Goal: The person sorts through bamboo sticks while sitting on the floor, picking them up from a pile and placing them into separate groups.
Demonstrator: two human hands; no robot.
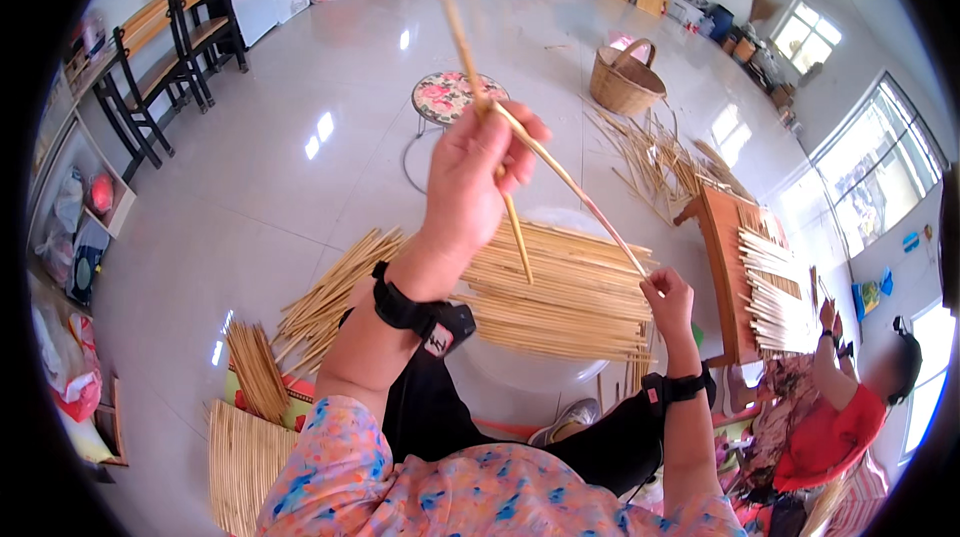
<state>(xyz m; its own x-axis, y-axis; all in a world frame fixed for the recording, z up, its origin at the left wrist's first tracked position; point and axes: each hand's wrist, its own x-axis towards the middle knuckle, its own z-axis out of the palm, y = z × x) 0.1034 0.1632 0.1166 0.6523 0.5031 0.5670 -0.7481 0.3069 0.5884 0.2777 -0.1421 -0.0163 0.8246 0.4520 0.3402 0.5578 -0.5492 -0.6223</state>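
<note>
Raised in front of me, my left hand [480, 177] grips a long pale plant stalk [454, 19] whose upper part runs out past the top of the view. A stalk end [519, 241] sticks out below that hand. From its fingertips a thinner stalk or strip [574, 188] slants down to my right hand [670, 301], which pinches the far end between thumb and fingers. Beneath both hands, a layer of stalks laid side by side [555, 297] rests on a whitish round surface [525, 372]. I cannot tell whether the held pieces are joined.
More stalks [337, 297] and a bundle [257, 368] lie at left, near a slatted mat [247, 462]. A flower-patterned stool [450, 94] and a wicker basket [626, 79] stand ahead. At right, a co-worker [832, 424] sits by a wooden table [712, 274] bearing stalks.
</note>
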